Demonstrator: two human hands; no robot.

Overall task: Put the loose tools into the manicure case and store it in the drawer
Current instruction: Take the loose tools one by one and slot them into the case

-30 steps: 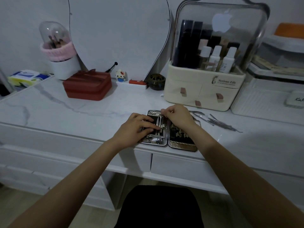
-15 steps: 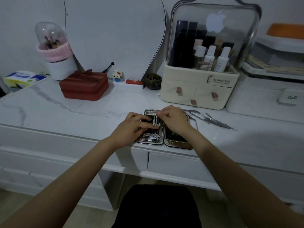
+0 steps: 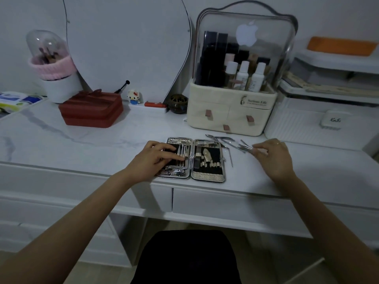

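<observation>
Two bare forearms, no sleeves, thin ring (image 3: 277, 143) on right hand (image 3: 274, 155)

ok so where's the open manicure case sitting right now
In the head view the manicure case lies open near the vanity top's front edge, under the left hand, with the loose tools just to its right.
</observation>
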